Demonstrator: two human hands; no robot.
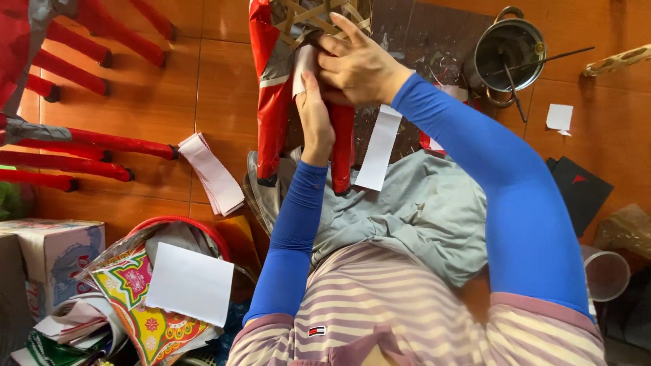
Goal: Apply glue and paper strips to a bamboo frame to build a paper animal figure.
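Two hands press paper onto a bamboo frame half wrapped in red.

The left hand (316, 118) lies flat against the red-covered frame (274, 88), fingers straight, pressing a small pale paper piece (303, 64) to it rather than closing a grip on anything. The right hand (356, 64) spreads over the bare bamboo lattice (319, 15) at the frame's top, fingers bent loosely on it (whether they clasp a strut cannot be told). The frame stands over a grey cloth (420, 203) on the person's lap, and a white paper strip (378, 149) hangs just beside it. On the tiled floor (224, 81) lie a stack of paper strips (213, 173) to the left and a metal pot (508, 51) with sticks to the right.
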